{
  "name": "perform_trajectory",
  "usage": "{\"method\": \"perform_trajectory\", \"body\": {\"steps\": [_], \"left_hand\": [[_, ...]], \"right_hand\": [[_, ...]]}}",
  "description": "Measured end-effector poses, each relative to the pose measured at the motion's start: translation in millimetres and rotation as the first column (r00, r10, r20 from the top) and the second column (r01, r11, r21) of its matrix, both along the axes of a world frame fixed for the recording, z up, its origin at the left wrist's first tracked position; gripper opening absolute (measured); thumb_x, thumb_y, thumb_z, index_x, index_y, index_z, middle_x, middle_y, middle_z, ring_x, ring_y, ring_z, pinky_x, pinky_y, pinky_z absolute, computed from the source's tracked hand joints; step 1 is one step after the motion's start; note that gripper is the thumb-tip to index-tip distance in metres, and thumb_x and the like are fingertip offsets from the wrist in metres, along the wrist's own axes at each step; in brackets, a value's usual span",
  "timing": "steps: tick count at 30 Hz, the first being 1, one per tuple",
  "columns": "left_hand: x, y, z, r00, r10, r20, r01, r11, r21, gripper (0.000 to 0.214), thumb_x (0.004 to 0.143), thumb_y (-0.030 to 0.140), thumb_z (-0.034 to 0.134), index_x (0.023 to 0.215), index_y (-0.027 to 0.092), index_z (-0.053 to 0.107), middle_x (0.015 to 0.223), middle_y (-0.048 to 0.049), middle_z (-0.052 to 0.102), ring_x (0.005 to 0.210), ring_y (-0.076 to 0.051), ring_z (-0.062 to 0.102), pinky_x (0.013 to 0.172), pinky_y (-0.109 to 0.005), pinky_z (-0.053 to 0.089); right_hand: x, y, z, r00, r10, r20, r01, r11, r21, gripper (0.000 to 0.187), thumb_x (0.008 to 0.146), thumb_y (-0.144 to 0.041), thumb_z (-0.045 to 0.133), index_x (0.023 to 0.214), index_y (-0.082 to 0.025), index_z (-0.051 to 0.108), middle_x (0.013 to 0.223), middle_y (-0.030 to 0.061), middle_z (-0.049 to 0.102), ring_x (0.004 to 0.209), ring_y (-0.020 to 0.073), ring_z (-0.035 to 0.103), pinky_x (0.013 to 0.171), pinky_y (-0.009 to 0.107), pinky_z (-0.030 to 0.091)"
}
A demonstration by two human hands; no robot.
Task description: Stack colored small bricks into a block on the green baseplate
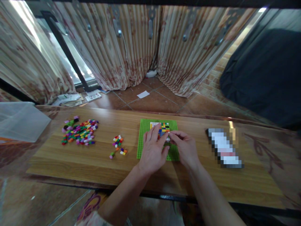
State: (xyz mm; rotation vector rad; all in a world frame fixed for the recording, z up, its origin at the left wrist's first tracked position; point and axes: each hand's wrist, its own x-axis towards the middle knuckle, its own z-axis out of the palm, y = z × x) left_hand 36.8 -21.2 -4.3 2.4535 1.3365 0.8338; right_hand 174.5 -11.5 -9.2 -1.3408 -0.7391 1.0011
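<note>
A green studded baseplate (pixel 142 138) lies on the wooden table, with small multicoloured building bricks (pixel 165 126) fixed near its middle. My left hand (pixel 152 150) rests over the plate, its fingers stretched out across the bricks and hiding part of them. From the right, my right hand (pixel 187 147) reaches in with thumb and forefinger pinched at the right edge of the brick patch. A tiny pale brick seems to be at those fingertips, though it is partly hidden.
Left of the plate lies a small group of loose bricks (pixel 117 141), and farther left a larger brick pile (pixel 82 132). A translucent plastic bin (pixel 21 121) stands at the far left. A blurred-out phone-like object (pixel 224 147) lies right on the table (pixel 103 169).
</note>
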Motion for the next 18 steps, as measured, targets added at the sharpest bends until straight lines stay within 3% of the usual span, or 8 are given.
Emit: {"method": "perform_trajectory", "body": {"steps": [5, 9, 12, 18], "left_hand": [[0.0, -0.5, 1.1, 1.000, 0.002, 0.003, -0.002, 1.000, -0.011, 0.050, 0.086, 0.025, 0.058, 0.135, 0.020, 0.053, 0.158, -0.0169, 0.025, 0.142, -0.034, 0.029, 0.112, -0.057, 0.030], [0.1, -1.3, 2.4, 1.000, 0.007, 0.002, -0.007, 1.000, -0.020, 0.048, 0.085, 0.024, 0.058, 0.133, 0.019, 0.054, 0.158, -0.0172, 0.025, 0.142, -0.035, 0.029, 0.111, -0.059, 0.029], [0.3, -1.4, 2.8, 1.000, 0.004, 0.003, -0.004, 1.000, -0.019, 0.048, 0.085, 0.025, 0.058, 0.133, 0.019, 0.054, 0.158, -0.0171, 0.026, 0.141, -0.035, 0.029, 0.111, -0.059, 0.029], [0.1, -0.9, 2.8, 1.000, 0.002, -0.004, -0.002, 1.000, -0.020, 0.052, 0.084, 0.024, 0.059, 0.135, 0.021, 0.052, 0.158, -0.0167, 0.025, 0.142, -0.035, 0.029, 0.110, -0.060, 0.028]], "right_hand": [[1.3, -1.3, -0.4, 0.999, -0.002, 0.051, 0.004, 1.000, -0.026, 0.027, 0.060, -0.040, 0.080, 0.074, -0.017, 0.075, 0.070, 0.0034, 0.073, 0.061, 0.0140, 0.059, 0.060, 0.028, 0.047], [3.8, -4.1, -0.3, 0.957, 0.009, 0.289, -0.009, 1.000, -0.002, 0.025, 0.069, -0.040, 0.074, 0.078, -0.018, 0.076, 0.079, 0.0055, 0.075, 0.073, 0.0191, 0.065, 0.074, 0.033, 0.050], [5.4, -6.0, -1.0, 0.909, -0.002, 0.417, -0.006, 1.000, 0.018, 0.022, 0.072, -0.039, 0.071, 0.078, -0.019, 0.077, 0.082, 0.0059, 0.075, 0.074, 0.0201, 0.066, 0.075, 0.035, 0.051], [5.9, -5.5, -4.5, 0.915, -0.023, 0.404, -0.008, 0.997, 0.074, 0.020, 0.073, -0.039, 0.071, 0.078, -0.020, 0.077, 0.082, 0.0055, 0.075, 0.073, 0.0192, 0.066, 0.072, 0.033, 0.051]]}}
